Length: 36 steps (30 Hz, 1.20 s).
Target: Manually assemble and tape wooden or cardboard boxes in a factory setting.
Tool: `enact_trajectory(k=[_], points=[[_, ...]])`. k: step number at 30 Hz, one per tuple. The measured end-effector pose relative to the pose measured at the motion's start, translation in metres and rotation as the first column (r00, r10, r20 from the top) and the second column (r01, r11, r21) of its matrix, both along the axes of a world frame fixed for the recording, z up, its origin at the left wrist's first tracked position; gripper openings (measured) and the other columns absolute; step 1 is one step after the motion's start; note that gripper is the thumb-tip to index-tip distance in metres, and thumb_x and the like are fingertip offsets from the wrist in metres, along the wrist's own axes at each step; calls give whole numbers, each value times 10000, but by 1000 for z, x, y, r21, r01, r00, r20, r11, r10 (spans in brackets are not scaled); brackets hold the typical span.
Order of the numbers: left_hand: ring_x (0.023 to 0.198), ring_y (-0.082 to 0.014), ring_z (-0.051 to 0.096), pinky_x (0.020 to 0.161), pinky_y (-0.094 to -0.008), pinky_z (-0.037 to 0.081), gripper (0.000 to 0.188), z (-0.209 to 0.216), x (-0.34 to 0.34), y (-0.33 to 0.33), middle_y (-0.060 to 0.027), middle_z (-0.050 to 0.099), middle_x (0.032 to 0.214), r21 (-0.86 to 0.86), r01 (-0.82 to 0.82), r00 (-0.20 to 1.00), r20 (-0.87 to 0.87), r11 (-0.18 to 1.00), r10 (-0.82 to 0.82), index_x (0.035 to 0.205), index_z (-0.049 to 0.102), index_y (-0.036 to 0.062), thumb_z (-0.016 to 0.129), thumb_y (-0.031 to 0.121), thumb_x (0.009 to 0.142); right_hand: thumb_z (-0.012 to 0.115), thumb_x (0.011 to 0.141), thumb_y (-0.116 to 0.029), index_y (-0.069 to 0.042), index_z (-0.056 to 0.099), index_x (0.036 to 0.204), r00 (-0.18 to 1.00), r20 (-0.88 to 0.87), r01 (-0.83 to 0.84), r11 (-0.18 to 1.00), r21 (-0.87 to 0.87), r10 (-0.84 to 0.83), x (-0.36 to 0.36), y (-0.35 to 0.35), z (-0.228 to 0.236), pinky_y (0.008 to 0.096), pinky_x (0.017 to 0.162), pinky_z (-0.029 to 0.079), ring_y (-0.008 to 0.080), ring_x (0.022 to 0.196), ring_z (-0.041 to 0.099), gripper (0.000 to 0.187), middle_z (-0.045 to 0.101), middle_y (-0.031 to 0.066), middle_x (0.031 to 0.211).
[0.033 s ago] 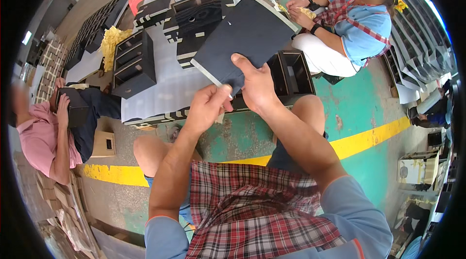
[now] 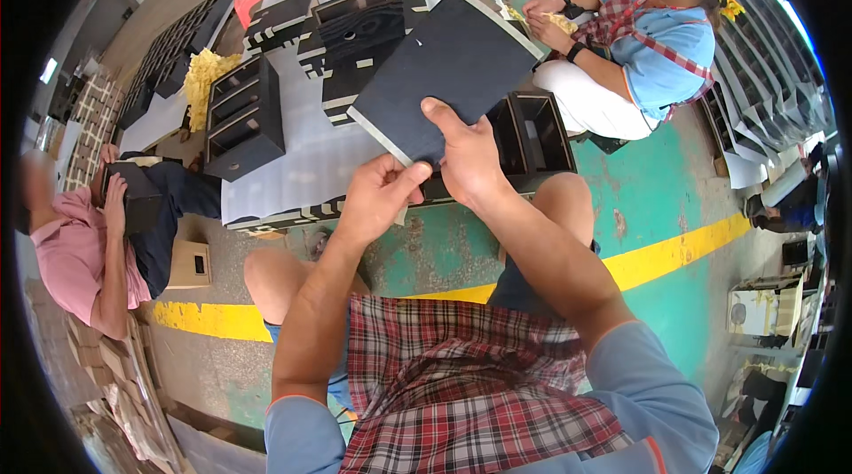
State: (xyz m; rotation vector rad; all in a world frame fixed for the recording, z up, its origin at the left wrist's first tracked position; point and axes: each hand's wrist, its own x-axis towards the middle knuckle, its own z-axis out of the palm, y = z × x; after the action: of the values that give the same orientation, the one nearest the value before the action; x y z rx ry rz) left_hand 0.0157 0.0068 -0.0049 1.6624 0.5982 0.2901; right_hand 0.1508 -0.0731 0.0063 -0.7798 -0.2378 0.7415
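A flat-faced black box (image 2: 439, 75) with pale strips along two of its edges is held up, tilted, over the near side of the table. My right hand (image 2: 470, 159) grips it with the thumb lying on the dark face; the other fingers are hidden underneath. At the near corner, my left hand (image 2: 377, 194) is closed, its thumb pressed at the end of the pale strip. Whether it pinches the strip or only the box's edge is hidden. A small pale scrap (image 2: 402, 212) shows below the left fingers.
Black boxes with pale strips (image 2: 355, 57) and an open-fronted compartment unit (image 2: 247, 119) stand on the white-covered table (image 2: 302, 168). Another open unit (image 2: 541, 132) is by my right hand. One co-worker (image 2: 657, 39) sits at the right with yellow material, another (image 2: 80, 234) at the left.
My left thumb has shifted slightly to the right along the box's near corner. The box and my right hand have hardly moved.
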Motion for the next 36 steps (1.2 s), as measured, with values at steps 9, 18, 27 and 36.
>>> enact_trajectory(k=[9,18,27,36], points=[[569,-44,497,532,-221,399,314,-13,0,1,-21,659,682,-19,14,995,104,1000,-12,893,665,47,663,333,1023,709,941,-94,43,628,1176,997,-41,-73,997,-7,73,4,-4,9,353,851,536,187,973,657,284,674,98,1095],[572,-26,494,533,-206,379,272,-12,4,-1,13,631,663,-20,-2,983,186,1000,6,868,652,72,660,294,1024,708,934,-79,45,649,1129,999,-31,15,1000,0,-15,13,0,3,347,801,552,182,899,679,238,692,97,1055],[514,-17,470,506,-203,362,224,-3,8,-7,54,565,629,-147,-31,942,326,989,78,789,611,87,691,170,981,689,940,-82,43,627,1167,992,-86,-98,995,-3,97,23,-1,7,354,718,598,232,901,725,267,707,125,1094],[575,-13,498,517,-203,390,215,1,-1,2,56,576,700,-79,47,937,350,996,-16,775,590,77,691,58,964,701,932,-112,25,652,1149,986,-63,-154,988,-24,152,26,0,2,322,654,580,212,874,736,262,727,110,1066]])
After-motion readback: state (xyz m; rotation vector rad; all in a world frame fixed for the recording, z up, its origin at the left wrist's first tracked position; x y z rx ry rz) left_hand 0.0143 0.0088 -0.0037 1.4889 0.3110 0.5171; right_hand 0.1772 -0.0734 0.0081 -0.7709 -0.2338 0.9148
